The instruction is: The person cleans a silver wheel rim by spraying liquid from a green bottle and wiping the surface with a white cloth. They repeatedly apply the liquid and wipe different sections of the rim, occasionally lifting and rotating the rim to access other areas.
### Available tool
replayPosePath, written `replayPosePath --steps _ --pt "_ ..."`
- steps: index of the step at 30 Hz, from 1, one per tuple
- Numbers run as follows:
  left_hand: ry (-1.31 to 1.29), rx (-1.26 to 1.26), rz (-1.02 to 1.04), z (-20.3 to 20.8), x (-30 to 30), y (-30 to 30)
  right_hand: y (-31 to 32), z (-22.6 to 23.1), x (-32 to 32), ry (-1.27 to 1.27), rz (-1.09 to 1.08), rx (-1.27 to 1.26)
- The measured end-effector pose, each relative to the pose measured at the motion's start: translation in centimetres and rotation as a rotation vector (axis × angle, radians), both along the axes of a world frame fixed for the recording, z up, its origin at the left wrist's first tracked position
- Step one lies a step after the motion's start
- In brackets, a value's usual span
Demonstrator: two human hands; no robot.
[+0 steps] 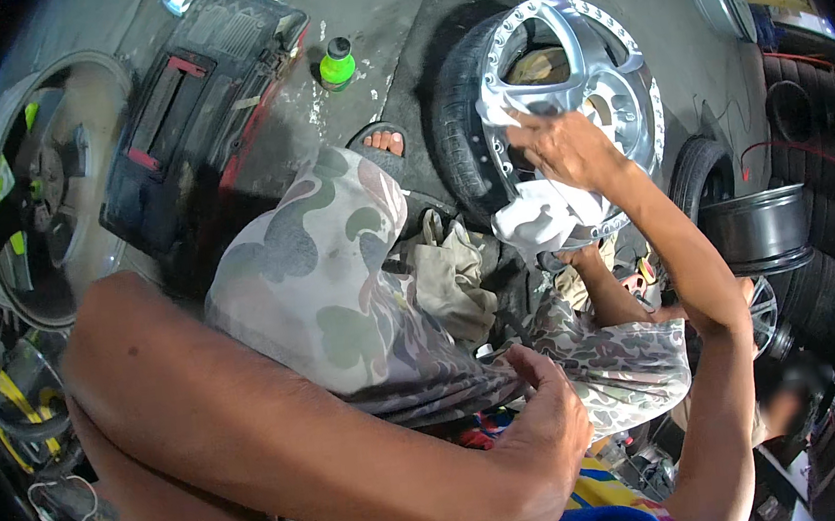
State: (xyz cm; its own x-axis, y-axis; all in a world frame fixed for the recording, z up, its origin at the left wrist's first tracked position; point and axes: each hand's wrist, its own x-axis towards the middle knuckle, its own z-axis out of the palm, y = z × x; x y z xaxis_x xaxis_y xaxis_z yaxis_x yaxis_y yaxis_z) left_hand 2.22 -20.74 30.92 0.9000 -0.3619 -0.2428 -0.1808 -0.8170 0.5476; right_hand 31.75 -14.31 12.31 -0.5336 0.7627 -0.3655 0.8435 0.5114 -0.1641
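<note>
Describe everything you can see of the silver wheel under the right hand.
The wheel looks like shiny metal, with broad spokes, openings between them and small round fittings ringing its rim. Its face is toward the camera; the exact tilt is hard to judge. A black tire shows along its left side. The right hand holds a white cloth against it.

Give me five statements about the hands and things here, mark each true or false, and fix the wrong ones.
1. The right hand holds a cloth against the wheel. True.
2. The left hand touches the wheel. False: it is apart from the wheel, near the lap.
3. The bottle stands upright. True.
4. The toolbox is right of the wheel. False: it is left of it.
5. The trousers are camouflage-patterned. True.
</note>
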Motion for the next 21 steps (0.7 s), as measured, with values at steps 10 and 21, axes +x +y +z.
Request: replayPosePath --steps 10,21 --pt "0.042 0.039 -0.062 0.3 0.8 -0.2 0.2 0.8 -0.5 0.014 -0.080 -0.044" --pt "0.114 0.000 -0.134 0.0 1.4 -0.4 -0.8 1.2 -0.1 -0.066 -0.069 -0.129"
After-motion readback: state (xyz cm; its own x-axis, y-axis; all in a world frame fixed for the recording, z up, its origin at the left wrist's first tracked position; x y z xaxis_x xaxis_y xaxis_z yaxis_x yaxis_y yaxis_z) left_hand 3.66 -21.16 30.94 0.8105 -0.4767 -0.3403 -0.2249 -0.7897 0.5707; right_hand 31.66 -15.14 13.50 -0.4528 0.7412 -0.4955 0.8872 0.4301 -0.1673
